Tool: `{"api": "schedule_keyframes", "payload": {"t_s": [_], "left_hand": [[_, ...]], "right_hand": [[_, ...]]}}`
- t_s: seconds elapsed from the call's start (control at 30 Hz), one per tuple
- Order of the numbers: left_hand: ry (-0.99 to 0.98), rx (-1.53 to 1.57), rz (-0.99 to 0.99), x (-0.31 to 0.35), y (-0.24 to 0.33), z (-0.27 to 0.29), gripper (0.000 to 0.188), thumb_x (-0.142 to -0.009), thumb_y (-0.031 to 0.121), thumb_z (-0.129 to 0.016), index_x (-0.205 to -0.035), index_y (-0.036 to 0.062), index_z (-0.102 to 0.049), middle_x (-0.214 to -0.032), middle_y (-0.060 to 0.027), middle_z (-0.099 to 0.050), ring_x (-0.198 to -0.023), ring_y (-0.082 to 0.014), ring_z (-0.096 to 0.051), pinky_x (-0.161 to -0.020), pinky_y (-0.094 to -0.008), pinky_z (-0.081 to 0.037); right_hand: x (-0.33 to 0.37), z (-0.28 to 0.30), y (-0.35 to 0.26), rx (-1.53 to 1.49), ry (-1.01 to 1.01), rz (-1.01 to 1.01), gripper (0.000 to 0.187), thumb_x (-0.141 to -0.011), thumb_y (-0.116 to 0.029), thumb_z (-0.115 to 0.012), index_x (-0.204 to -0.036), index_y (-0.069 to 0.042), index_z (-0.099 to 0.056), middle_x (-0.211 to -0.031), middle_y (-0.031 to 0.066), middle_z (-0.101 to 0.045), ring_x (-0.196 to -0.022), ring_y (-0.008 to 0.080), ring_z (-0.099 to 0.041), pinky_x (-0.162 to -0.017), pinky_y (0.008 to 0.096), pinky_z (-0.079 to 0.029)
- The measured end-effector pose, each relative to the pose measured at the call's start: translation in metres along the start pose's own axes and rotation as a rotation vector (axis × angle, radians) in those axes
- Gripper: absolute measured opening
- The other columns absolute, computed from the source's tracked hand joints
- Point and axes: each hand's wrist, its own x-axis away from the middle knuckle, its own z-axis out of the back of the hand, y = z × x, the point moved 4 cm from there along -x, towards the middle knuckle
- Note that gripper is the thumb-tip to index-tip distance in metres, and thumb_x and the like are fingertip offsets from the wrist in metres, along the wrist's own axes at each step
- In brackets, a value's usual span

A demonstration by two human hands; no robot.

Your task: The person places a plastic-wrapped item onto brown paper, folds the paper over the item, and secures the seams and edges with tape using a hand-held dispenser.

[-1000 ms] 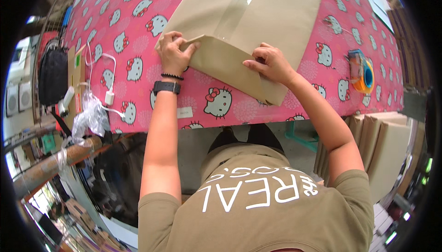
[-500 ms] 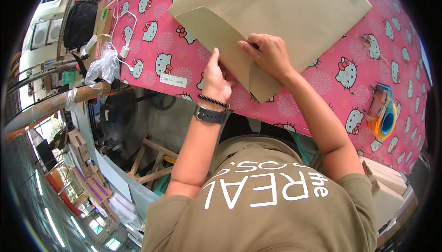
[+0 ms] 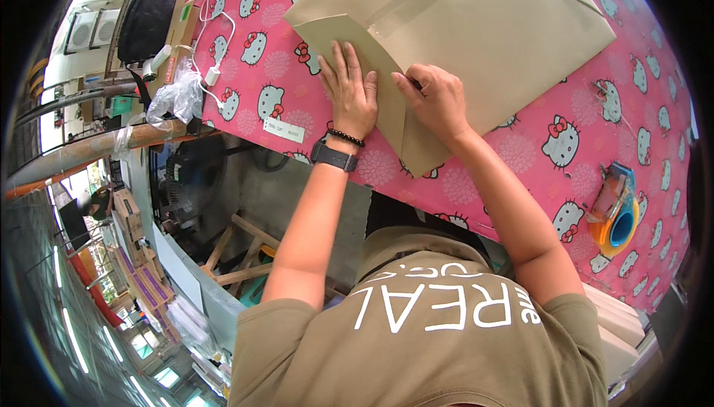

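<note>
Two hands press a folded tan cardboard sheet [image 3: 476, 35]: left hand [image 3: 349, 91] fingers spread flat, right hand [image 3: 435, 98] fingers curled

Large flat tan cardboard package [image 3: 476, 28], taped along its middle, lying on the table's pink patterned cover. Small white rectangular label [image 3: 283, 130] at the table's near-left edge.
</note>
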Motion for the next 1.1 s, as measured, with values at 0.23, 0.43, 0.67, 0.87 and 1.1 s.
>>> {"api": "schedule_keyframes", "payload": {"t_s": [0.23, 0.43, 0.67, 0.87, 1.1], "left_hand": [[-0.303, -0.218, -0.11, -0.036, 0.011, 0.007, 0.083, -0.085, 0.063, -0.032, -0.14, 0.0028, -0.015, -0.146, -0.0191, -0.011, -0.135, -0.0337, -0.012, -0.1, -0.0645, -0.013], [-0.366, -0.222, -0.037, -0.061, 0.004, -0.003, 0.127, -0.052, 0.087, -0.046, -0.142, 0.0046, -0.009, -0.146, -0.0216, -0.007, -0.136, -0.0342, -0.006, -0.103, -0.0615, -0.008], [-0.475, -0.214, 0.005, -0.074, 0.007, 0.003, 0.133, -0.046, 0.089, -0.048, -0.142, 0.0078, -0.006, -0.148, -0.0175, -0.003, -0.137, -0.0304, -0.001, -0.104, -0.0597, -0.006], [-0.454, -0.163, 0.028, -0.072, 0.005, -0.002, 0.126, -0.052, 0.089, -0.044, -0.143, 0.011, -0.004, -0.148, -0.0146, 0.0, -0.137, -0.0289, 0.001, -0.105, -0.0583, -0.002], [-0.301, -0.068, 0.049, -0.068, 0.002, -0.005, 0.102, -0.068, 0.077, -0.043, -0.143, 0.0146, -0.014, -0.149, -0.0124, -0.007, -0.137, -0.028, -0.005, -0.104, -0.0597, -0.003]], "right_hand": [[0.005, 0.052, 0.024, -0.248, 0.102, -0.234, 0.014, -0.083, -0.016, -0.06, -0.085, -0.002, -0.063, -0.077, 0.0104, -0.062, -0.069, 0.0166, -0.06, -0.064, 0.0291, -0.047], [0.114, 0.259, 0.106, 0.49, 0.788, -0.438, 0.046, -0.077, -0.028, -0.067, -0.109, 0.001, -0.052, -0.101, 0.0145, -0.057, -0.09, 0.0206, -0.056, -0.077, 0.0311, -0.046], [0.203, 0.295, 0.138, 1.053, 0.532, -0.775, 0.08, -0.071, -0.047, -0.068, -0.125, 0.002, -0.035, -0.122, 0.0222, -0.044, -0.112, 0.0353, -0.044, -0.095, 0.0435, -0.034], [0.19, 0.299, 0.088, 0.617, 0.478, -0.658, 0.053, -0.08, -0.023, -0.063, -0.126, -0.006, -0.042, -0.114, 0.0154, -0.056, -0.104, 0.0277, -0.055, -0.086, 0.0357, -0.043], [0.035, 0.162, -0.041, -0.451, 0.15, -0.037, 0.092, -0.07, -0.038, -0.072, -0.139, -0.002, -0.022, -0.137, 0.0111, -0.035, -0.121, 0.023, -0.041, -0.097, 0.0346, -0.036]]}}
